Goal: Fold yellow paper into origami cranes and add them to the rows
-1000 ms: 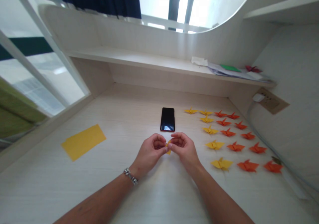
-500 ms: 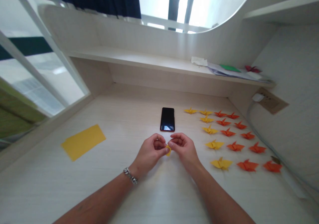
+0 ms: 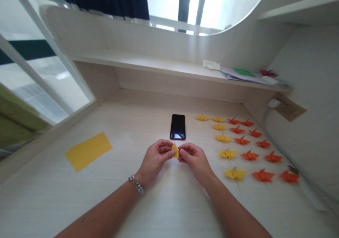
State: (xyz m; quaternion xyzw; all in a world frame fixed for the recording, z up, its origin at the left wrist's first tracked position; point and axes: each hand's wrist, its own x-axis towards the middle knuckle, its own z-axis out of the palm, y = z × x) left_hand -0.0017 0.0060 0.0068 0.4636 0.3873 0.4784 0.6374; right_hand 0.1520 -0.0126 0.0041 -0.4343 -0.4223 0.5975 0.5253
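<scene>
A small piece of folded yellow paper (image 3: 175, 150), roughly triangular with a point upward, is held just above the desk. My left hand (image 3: 156, 156) pinches its left side between thumb and fingers. At its right edge, my right hand (image 3: 193, 158) is closed, thumb against curled fingers, touching the paper; how much it grips is partly hidden. Just beyond my hands lies a black phone (image 3: 178, 126). To the right stand rows of folded paper cranes, with yellow cranes (image 3: 227, 154) nearer me and orange cranes (image 3: 250, 155) further right.
Flat yellow paper sheets (image 3: 90, 151) lie overlapping on the left of the desk (image 3: 124, 125). A shelf (image 3: 159, 63) with papers (image 3: 243, 73) runs along the back. On the right, a cable (image 3: 278, 146) hangs from a plug in the wall socket (image 3: 288, 106).
The folded paper has shifted slightly left and turned, now showing a larger triangular face. My left hand has moved a little left, and my fingers have changed position.
</scene>
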